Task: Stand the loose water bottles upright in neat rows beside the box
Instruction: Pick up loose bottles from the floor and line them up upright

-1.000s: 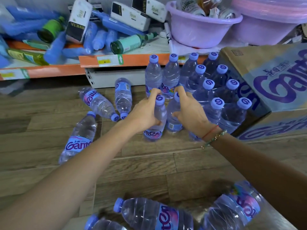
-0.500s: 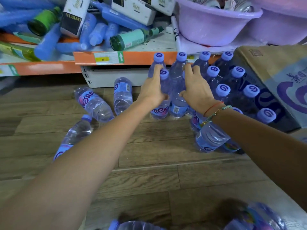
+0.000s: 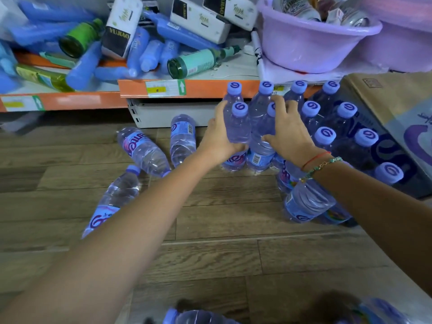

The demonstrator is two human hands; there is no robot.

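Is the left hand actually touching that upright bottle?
Touching: the head view shows the left hand with fingers wrapped round the upright bottle.

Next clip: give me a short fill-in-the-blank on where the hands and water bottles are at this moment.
1. Each hand grips one ____ bottle: the left hand and the right hand.
2. The box sits to the ____ of the standing rows.
3. The three loose bottles left of the hands are lying ____ the wooden floor.
4. The standing bottles' caps are coloured ____.

Missing words: upright; right; on; purple
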